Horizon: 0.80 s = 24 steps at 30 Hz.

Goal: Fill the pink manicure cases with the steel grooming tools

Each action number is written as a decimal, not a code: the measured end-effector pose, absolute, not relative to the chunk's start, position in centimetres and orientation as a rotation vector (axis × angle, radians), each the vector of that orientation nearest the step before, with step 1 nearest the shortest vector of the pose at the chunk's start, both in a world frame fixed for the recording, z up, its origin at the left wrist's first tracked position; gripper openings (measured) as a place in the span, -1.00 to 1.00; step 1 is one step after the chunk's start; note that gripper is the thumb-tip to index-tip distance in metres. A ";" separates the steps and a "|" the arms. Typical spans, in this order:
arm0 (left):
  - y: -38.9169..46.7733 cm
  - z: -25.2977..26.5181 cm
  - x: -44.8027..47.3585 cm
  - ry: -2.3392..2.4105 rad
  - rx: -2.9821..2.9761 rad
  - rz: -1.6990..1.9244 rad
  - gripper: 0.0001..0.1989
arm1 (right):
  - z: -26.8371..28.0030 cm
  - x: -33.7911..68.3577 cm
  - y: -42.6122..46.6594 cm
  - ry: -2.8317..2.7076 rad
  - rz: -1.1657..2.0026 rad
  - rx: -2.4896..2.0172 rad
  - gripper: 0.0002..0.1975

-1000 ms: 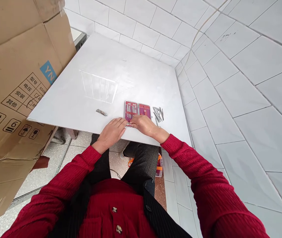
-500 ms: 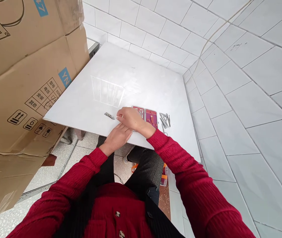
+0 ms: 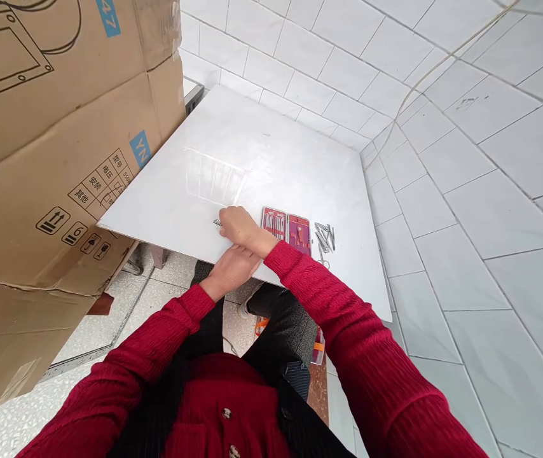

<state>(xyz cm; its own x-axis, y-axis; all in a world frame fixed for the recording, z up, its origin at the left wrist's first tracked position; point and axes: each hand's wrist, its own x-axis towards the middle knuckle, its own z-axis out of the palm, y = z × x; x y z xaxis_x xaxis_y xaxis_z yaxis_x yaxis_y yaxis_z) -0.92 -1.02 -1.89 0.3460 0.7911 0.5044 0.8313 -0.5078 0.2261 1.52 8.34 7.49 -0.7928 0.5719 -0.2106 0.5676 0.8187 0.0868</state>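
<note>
My right hand [image 3: 240,228] is over the white tabletop [image 3: 157,191], its fingers curled closed on a small metal nail clipper [image 3: 217,222]. Only the clipper's left end shows; the fingers cover the rest. Below it, my left hand [image 3: 234,267] lies flat at the near table edge, fingers stretched out and partly hidden under my right wrist. To the right of my hands lies an opened manicure case [image 3: 299,234] with a red lining; slim metal tools [image 3: 274,221] sit in its left half. Beside the case are several loose metal tools [image 3: 325,236] and small scissors [image 3: 323,261].
A tall cardboard box [image 3: 123,108] stands against the table's left side. White tiled walls [image 3: 443,165] border the back and right, with a thin cable [image 3: 436,67] running along them. Under the table, an orange-and-clear container [image 3: 318,348] is near my leg.
My right hand has moved left onto the nail clipper and now covers most of it. More of the manicure case shows. The whole view has shifted slightly.
</note>
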 end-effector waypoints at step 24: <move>-0.8 -1.2 -0.9 -1.528 -2.544 -0.877 -0.65 | 9.5 14.9 10.0 2.707 0.199 0.975 -0.78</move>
